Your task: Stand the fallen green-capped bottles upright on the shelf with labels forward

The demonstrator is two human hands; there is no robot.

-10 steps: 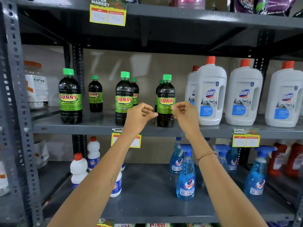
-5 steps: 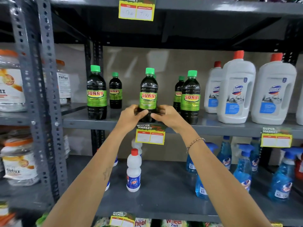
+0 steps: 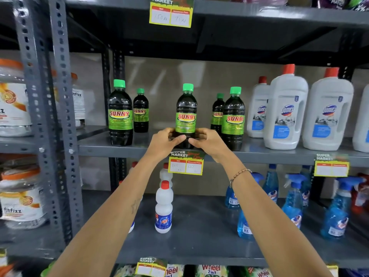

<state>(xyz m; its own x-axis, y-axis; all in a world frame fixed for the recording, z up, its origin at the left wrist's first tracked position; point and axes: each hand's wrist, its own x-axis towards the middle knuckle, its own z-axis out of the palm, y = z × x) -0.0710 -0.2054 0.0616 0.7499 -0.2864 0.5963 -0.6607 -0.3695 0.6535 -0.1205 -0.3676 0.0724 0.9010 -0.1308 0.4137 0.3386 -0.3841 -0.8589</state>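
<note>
Several dark bottles with green caps and green SUNNY labels stand upright on the grey middle shelf (image 3: pixel 99 145). The middle bottle (image 3: pixel 186 113) stands at the shelf's front edge with its label facing me. My left hand (image 3: pixel 164 142) and my right hand (image 3: pixel 209 142) both wrap its base from either side. A front bottle (image 3: pixel 120 113) stands to the left with a smaller-looking one (image 3: pixel 141 111) behind it. On the right stands another front bottle (image 3: pixel 233 118) with one (image 3: pixel 217 112) behind it.
White Domex jugs (image 3: pixel 285 110) with red caps fill the shelf's right side. A price tag (image 3: pixel 185 163) hangs on the shelf edge below my hands. Blue spray bottles (image 3: pixel 292 200) and white bottles (image 3: pixel 164 208) stand one shelf down. A perforated grey upright (image 3: pixel 50 116) rises at left.
A second ago both hands hovered with pinched fingers in front of the bottles. They have since closed around the base of the middle bottle, and the view shifted left.
</note>
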